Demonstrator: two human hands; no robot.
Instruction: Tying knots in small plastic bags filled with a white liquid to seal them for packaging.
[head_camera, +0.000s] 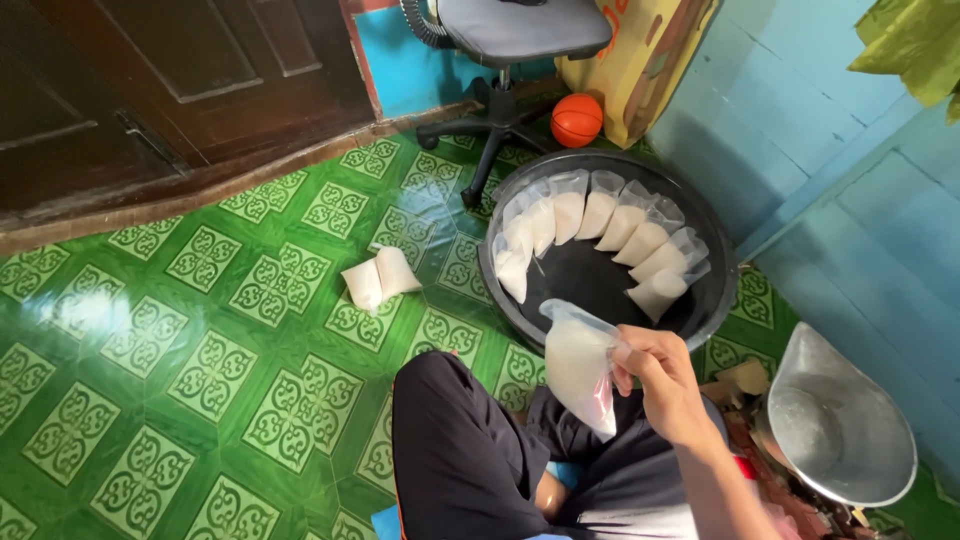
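- A clear plastic bag of white grains (580, 365) is pinched at its neck by the right hand (660, 385), lower centre.
- Soft, sagging, fairly heavy; best gripped at the neck.
- The left hand is unseen.

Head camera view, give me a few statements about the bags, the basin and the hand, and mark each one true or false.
1. The right hand holds a clear bag of white grains above the lap. True.
2. The black basin holds no bags. False: a curved row of filled bags leans along its inner wall.
3. Two filled bags lie on the green patterned floor, outside the basin. True.
4. The orange ball sits inside the basin. False: it rests on the floor behind it, near the office chair.
5. A metal scoop pan sits at the person's right. True.
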